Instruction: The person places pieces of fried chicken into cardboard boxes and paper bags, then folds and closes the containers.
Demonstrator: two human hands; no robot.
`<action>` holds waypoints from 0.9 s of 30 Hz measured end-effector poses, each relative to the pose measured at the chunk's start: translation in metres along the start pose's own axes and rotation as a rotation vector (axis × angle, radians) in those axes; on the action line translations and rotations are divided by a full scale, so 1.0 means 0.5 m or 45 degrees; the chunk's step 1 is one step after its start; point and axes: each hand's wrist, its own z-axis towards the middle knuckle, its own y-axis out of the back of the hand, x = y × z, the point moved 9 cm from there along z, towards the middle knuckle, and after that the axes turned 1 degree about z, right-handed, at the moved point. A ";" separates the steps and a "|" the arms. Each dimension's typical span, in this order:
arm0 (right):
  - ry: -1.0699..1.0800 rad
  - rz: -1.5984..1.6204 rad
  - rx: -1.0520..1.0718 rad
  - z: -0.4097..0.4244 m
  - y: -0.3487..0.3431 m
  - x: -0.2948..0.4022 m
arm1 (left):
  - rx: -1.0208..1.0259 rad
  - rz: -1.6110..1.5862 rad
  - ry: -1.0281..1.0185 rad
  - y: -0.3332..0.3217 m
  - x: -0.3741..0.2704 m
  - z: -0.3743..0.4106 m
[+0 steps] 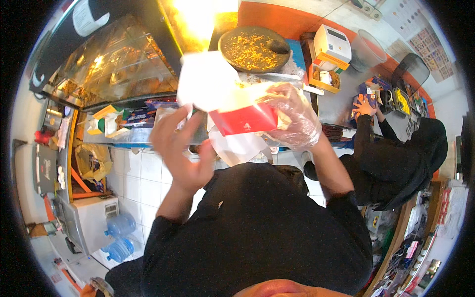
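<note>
My right hand [291,115], in a clear plastic glove, grips the right side of a red cardboard food box [245,120]. The box has a white inside, and its white lid [206,80] stands raised on the left, washed out by glare. What lies in the box is mostly hidden. Bare and blurred, my left hand [182,148] is at the lower left of the box with its fingers apart. Its fingertips come close to the lid's edge; whether they touch it I cannot tell. A sheet of white paper [239,146] hangs below the box.
Behind the box sits a stone mortar [252,48] with yellow-orange bits and a dark pestle [278,46]. A white-handled knife [311,89] lies beside it. A glass display case [115,67] stands left. A co-worker [393,159] at right handles a dark blue box [365,104].
</note>
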 end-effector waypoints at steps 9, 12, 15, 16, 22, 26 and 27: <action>0.104 -0.185 -0.246 0.095 0.054 0.067 | 0.647 -1.544 1.218 -0.238 0.140 -0.060; 0.241 0.828 -0.244 0.055 -0.009 0.039 | 0.332 -2.049 1.464 -0.267 0.154 -0.066; 0.224 0.574 -0.260 0.046 -0.057 0.037 | 0.217 -2.243 1.676 -0.285 0.154 -0.068; 0.174 0.490 -0.177 0.045 -0.068 0.036 | 0.203 -2.296 1.738 -0.289 0.150 -0.069; -0.065 0.223 -0.180 0.040 -0.061 0.016 | 0.067 -2.339 1.731 -0.295 0.146 -0.061; 0.021 0.121 -0.357 0.026 -0.041 0.014 | -0.016 -2.238 1.635 -0.306 0.144 -0.053; 0.032 0.187 -0.444 0.022 -0.029 -0.002 | -0.055 -2.210 1.620 -0.307 0.142 -0.053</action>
